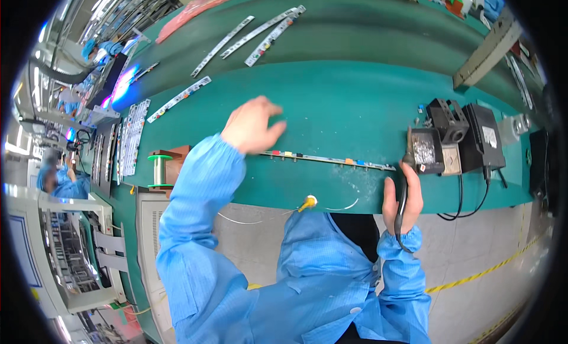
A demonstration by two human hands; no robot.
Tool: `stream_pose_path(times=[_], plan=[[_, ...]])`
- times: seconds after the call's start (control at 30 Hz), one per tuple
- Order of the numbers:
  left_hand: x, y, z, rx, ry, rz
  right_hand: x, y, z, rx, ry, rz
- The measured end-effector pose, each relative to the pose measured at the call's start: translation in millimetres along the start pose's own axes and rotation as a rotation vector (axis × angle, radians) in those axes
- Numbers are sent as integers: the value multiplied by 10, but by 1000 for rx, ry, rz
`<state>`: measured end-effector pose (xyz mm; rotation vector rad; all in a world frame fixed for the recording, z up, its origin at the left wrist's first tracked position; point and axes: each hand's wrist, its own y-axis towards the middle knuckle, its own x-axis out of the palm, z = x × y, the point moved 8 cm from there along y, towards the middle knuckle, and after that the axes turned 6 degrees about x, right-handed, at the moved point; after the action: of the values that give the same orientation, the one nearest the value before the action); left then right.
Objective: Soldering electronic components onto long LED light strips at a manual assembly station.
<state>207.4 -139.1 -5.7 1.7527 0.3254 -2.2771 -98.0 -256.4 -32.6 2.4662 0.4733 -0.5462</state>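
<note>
So my right hand (403, 202) is wrapped around a soldering iron (406, 166), tip up by the black stand (427, 150). Left hand (251, 126) sits loosely open, holding nothing, touching the long circuit strip (331, 160) on the green desk (331, 101). Solder spool (158, 170) sits further left.

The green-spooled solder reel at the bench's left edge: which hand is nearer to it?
Left. The left hand rests on the strip board's left end, nearer the reel; the right hand holds a soldering iron far right.
</note>
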Motion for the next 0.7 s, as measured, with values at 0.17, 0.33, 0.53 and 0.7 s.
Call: stream_pose_path(times=[0.17, 0.33, 0.53, 0.7], plan=[[127, -586, 95, -27, -54, -67, 61, 40, 27, -7, -21, -8], [247, -752, -30, -21, -121, 142, 41, -21, 49, -62, -45, 21], [288, -924, -81, 30, -177, 304, 45, -55, 83, -55, 16, 24], [162, -1116, 170, 183, -92, 601, 20, -34, 83, -26, 32, 44]])
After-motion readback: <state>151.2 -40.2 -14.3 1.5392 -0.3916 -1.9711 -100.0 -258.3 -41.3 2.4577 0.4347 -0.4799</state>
